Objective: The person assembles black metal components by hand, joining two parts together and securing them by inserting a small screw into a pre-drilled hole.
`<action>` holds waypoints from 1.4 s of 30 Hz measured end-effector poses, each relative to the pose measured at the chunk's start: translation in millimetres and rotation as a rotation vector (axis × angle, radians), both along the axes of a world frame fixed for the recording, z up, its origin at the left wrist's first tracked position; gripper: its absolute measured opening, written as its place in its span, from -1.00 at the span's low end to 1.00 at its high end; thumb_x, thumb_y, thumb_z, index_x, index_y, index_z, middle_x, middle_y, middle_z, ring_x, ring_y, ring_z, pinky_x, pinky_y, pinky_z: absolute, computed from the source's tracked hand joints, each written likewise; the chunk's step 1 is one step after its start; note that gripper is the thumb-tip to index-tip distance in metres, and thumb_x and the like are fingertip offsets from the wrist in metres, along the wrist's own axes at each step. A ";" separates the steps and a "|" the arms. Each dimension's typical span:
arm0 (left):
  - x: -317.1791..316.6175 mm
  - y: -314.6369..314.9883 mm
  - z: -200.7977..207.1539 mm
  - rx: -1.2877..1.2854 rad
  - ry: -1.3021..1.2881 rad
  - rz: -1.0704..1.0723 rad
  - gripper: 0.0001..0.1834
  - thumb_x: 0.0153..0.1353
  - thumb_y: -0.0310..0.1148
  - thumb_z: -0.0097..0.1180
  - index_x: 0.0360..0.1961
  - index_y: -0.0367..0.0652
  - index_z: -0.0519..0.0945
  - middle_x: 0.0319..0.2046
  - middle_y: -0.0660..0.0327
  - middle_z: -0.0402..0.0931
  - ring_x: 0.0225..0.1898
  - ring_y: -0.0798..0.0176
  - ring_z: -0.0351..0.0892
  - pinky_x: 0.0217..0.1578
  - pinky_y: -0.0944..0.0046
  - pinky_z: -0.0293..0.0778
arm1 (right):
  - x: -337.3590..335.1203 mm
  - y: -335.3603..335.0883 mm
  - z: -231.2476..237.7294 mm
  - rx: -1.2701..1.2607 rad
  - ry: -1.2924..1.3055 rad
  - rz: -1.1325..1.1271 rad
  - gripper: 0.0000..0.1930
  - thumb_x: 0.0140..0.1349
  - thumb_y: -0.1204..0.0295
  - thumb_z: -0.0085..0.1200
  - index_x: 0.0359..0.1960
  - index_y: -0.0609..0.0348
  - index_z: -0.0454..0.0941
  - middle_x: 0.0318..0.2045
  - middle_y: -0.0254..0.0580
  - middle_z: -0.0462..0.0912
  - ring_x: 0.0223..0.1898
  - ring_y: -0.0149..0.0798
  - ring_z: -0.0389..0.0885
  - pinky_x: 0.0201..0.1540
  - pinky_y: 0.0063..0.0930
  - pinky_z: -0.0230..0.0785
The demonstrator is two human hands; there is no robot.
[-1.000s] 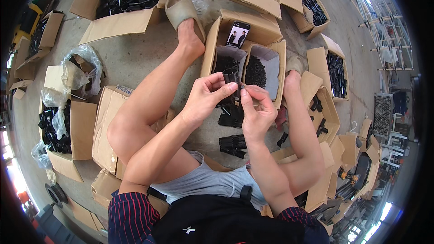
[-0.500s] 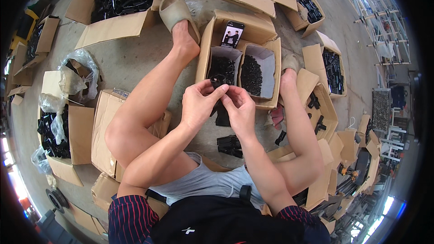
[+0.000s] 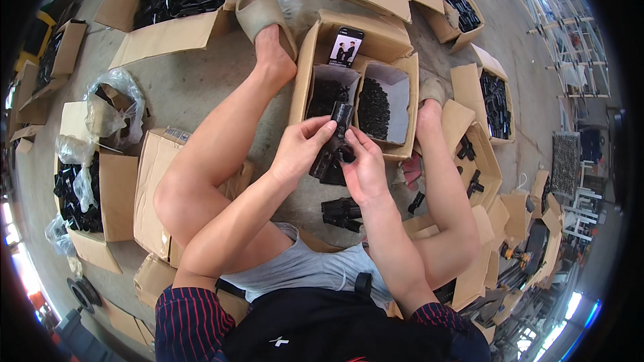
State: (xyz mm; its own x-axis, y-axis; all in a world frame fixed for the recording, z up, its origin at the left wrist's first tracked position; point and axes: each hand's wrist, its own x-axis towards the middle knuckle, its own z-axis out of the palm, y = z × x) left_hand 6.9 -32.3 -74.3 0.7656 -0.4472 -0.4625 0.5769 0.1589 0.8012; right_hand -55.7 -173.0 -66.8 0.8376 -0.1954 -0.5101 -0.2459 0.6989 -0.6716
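Observation:
Between my hands is a glossy black tubular part [image 3: 341,115], tilted nearly upright in view. My left hand [image 3: 303,151] pinches its left side with thumb and fingers. The fingers of my right hand [image 3: 365,164] close on its lower right end. Just beyond stands a cardboard box [image 3: 303,74] with two grey-lined compartments. Small black pieces [image 3: 374,107] fill the right one, and more black pieces [image 3: 327,94] lie in the left one. Below my hands several black tubular parts [image 3: 341,214] lie on the floor between my legs.
A phone [image 3: 346,47] leans inside the box's far end. Open cartons of black parts stand around me, such as one [image 3: 161,40] at far left and one [image 3: 463,74] at right. A red cloth [image 3: 411,169] lies by my right leg. Metal racks [image 3: 563,47] stand far right.
The black part has turned from end-on to lengthwise in my fingers. My right hand has moved slightly lower and right, and both hands still hold the part.

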 end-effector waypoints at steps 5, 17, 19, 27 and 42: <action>-10.3 -3.2 6.9 -0.154 0.241 0.029 -0.64 0.53 -0.09 -0.06 0.02 -0.12 0.60 -0.19 0.32 0.66 -0.15 0.46 0.62 -0.04 0.33 0.48 | 11.7 -14.2 -3.9 -0.903 -0.077 0.095 -0.79 0.35 0.39 0.23 -0.10 0.25 0.71 -0.20 -0.26 0.71 -0.16 -0.39 0.64 -0.05 -0.52 0.45; -18.2 -13.3 -27.2 -0.117 0.267 0.174 -0.66 0.54 -0.16 -0.06 -0.06 -0.20 0.63 -0.21 0.28 0.68 -0.17 0.44 0.61 -0.03 0.37 0.48 | 90.8 -161.6 -137.9 -1.592 0.331 0.539 -0.79 0.16 0.38 0.28 -0.19 0.13 0.74 -0.26 0.02 0.77 -0.17 0.01 0.75 -0.02 -0.23 0.54; -19.3 -14.4 -26.0 -0.099 0.273 0.182 -0.67 0.54 -0.18 -0.06 -0.08 -0.21 0.64 -0.25 0.29 0.69 -0.21 0.45 0.60 -0.05 0.39 0.47 | 97.3 -158.5 -143.3 -1.645 0.378 0.600 -0.80 0.15 0.38 0.26 -0.20 0.14 0.74 -0.25 0.06 0.76 -0.14 0.07 0.73 0.00 -0.20 0.53; -24.4 -14.9 -25.6 -0.015 0.245 0.164 -0.61 0.51 -0.16 0.02 0.10 -0.24 0.62 -0.19 0.38 0.64 -0.18 0.51 0.47 -0.05 0.42 0.37 | 94.9 -140.4 -132.8 -1.683 0.399 0.629 -0.83 0.13 0.37 0.25 -0.25 0.09 0.73 -0.21 0.11 0.73 -0.06 0.13 0.68 0.06 -0.09 0.51; -32.8 -24.9 -38.9 -0.014 0.103 0.203 -0.52 0.49 -0.18 0.07 0.24 -0.33 0.53 0.00 0.30 0.64 -0.02 0.49 0.51 0.07 0.41 0.41 | 89.4 -164.7 -179.0 -1.520 0.326 0.721 -0.67 0.11 0.23 0.34 -0.19 0.20 0.68 -0.25 0.05 0.74 -0.16 0.00 0.72 -0.05 -0.22 0.51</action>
